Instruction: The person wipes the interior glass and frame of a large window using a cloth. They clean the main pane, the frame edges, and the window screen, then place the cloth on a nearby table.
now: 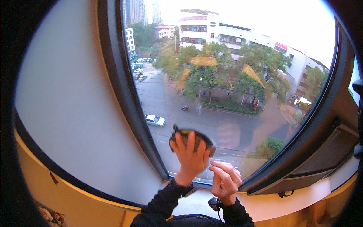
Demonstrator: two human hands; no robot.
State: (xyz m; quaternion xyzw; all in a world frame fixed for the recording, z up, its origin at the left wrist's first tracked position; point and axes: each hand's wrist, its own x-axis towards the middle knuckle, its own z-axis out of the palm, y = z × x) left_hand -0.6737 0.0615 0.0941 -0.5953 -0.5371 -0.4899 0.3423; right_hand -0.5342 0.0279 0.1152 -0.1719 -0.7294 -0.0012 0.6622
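My left hand (190, 157) is spread over a dark, rounded object (181, 142) in front of the window glass (227, 136). The object is blurred and mostly covered by my fingers, so its exact kind is unclear; I cannot tell whether it touches the pane. Just below and to the right, my right hand (226, 180) is raised with bent fingers, the fingertips close together. Nothing shows plainly between them. A small black boxy device (214, 203) with a cable sits at my right wrist.
A dark window frame (133, 93) surrounds the pane. Below it runs a pale sill (195, 205). On the left is a plain grey-white wall panel (71, 113); on the right, a dark-framed panel (320, 159) with a black strap (286, 194). Outside lie a street, trees and buildings.
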